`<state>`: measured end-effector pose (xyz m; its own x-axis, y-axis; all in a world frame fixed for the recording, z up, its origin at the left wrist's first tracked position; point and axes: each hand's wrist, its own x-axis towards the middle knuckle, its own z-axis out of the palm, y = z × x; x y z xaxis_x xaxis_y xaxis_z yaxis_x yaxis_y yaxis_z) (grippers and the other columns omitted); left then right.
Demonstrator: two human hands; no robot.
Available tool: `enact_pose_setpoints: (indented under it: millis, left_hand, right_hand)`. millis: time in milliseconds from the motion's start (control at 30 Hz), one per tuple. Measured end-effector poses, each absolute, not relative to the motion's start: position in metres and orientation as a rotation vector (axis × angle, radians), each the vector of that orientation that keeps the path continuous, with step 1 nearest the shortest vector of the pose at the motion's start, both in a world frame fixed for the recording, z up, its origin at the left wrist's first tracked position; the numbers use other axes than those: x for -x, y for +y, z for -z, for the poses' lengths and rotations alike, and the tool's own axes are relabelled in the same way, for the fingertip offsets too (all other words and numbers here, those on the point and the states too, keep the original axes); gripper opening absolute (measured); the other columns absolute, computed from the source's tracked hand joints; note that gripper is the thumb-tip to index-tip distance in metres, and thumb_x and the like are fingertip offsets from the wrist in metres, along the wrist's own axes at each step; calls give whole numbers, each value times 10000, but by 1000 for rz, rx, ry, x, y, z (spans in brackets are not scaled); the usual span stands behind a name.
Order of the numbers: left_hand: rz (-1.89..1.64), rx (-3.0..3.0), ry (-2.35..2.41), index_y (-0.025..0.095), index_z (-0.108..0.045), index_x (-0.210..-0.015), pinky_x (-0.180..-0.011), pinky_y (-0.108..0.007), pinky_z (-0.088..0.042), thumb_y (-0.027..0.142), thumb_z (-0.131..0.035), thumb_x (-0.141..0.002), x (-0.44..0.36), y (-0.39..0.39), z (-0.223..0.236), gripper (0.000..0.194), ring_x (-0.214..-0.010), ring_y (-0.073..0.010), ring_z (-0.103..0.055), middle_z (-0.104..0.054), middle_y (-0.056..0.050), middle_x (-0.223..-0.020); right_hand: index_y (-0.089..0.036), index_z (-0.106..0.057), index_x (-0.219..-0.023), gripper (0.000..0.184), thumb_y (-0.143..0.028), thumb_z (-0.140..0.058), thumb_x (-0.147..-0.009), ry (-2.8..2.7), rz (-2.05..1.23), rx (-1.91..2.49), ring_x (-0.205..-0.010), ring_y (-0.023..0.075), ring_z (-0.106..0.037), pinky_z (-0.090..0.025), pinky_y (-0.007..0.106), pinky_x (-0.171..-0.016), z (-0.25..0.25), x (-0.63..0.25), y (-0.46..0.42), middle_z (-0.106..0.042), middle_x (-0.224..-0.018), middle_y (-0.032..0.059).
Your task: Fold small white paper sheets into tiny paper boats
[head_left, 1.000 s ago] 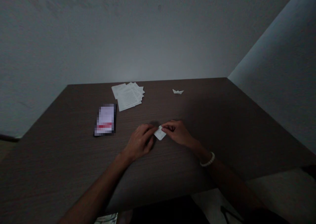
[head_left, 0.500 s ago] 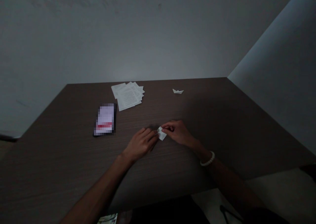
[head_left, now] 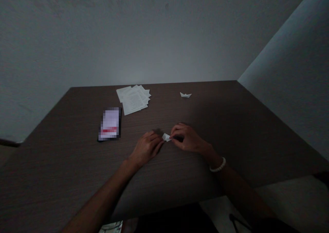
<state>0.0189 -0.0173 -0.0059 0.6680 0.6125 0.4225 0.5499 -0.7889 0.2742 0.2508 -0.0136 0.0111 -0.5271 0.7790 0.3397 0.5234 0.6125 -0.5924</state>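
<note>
Hands nearly closed, pinching folded paper; phone, sheets leftward; paper boat beyond.

Paper slip between fingers, phone left, sheets behind left, paper boat behind right.

The right hand pinches a folded paper; the left hand seems, in dimness, to hold its other edge. A paper boat lies beyond.

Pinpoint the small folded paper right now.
In the head view, the small folded paper is just below the picture's middle, between the left hand and the right hand, nearer than the paper boat.
</note>
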Motion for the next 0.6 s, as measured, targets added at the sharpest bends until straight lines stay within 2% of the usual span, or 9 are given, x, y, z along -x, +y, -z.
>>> enact_pose_setpoints:
  millis: [133,333,500,600]
  left_hand:
    - [-786,-2678,988,158,-673,-934,-792,-372,-498,272,-479,-965,-18,-17,9,227,-848,-204,-594,-664,-82,-863]
    - [-649,-2707,986,171,-641,-1148,-818,-402,-486,338,-562,-923,-20,-19,3,292,-921,-238,-569,-625,-100,-974]
    - [-685,-2681,968,186,-715,-962,-806,-382,-480,303,-504,-959,-24,-17,1,241,-891,-211,-568,-624,-81,-945]
    - [-741,-2618,952,178,-721,-935,-819,-374,-492,285,-510,-959,-23,-15,3,238,-900,-203,-583,-645,-79,-935]
  right_hand:
    - [-211,-717,-821,63,-175,-703,-771,-2290,-543,1047,-863,167,-587,-451,311,-808,-12,-252,-14,-647,-894,32]
    - [-214,-727,-819,22,-209,-706,-818,-2318,-558,1038,-866,166,-577,-448,304,-801,-8,-251,-12,-654,-894,34]
    - [-213,-730,-826,27,-235,-713,-823,-2313,-551,1037,-870,165,-575,-447,305,-804,-6,-252,-11,-654,-898,29]
    - [-218,-731,-830,40,-252,-711,-829,-2306,-541,1061,-876,165,-575,-444,309,-809,-6,-253,-11,-653,-902,27]
